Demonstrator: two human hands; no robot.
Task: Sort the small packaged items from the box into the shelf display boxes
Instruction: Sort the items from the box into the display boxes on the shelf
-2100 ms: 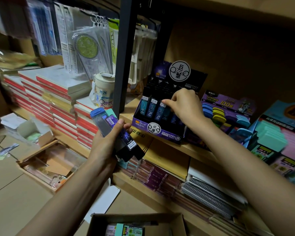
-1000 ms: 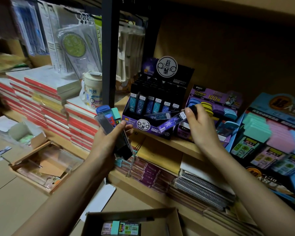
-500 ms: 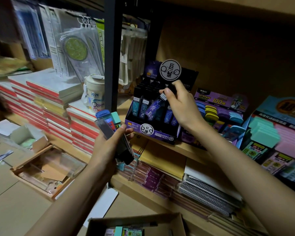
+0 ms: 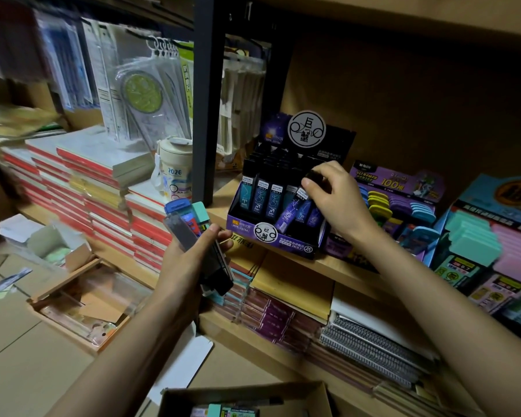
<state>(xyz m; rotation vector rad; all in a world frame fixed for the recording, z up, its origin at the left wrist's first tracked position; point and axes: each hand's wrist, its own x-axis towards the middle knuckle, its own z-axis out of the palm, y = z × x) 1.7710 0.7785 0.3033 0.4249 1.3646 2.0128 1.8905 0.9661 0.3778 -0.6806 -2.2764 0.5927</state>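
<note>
A black and purple display box (image 4: pixel 247 228) of slim lead cases stands on the shelf, with rows of upright cases inside. My right hand (image 4: pixel 336 200) pinches the black cap of a purple lead case (image 4: pixel 291 212) that leans tilted in the front row of that box. My left hand (image 4: pixel 193 254) grips a bundle of several small cases (image 4: pixel 190 233), blue, grey, teal and black, below and left of the display box. The cardboard source box (image 4: pixel 319 395) sits at the bottom edge with a few packaged items showing inside.
A purple display box (image 4: pixel 403 182) of coloured tapes and a teal and pink eraser display (image 4: pixel 481 245) stand to the right on the same shelf. A black upright post (image 4: pixel 208 115) rises left of the display. Stacked notebooks (image 4: pixel 97 182) sit left; open trays lie on the floor (image 4: pixel 82 299).
My right hand took a purple case from my left hand's bundle, carried it over the display box and lowered it into the front row. My left hand stayed put.
</note>
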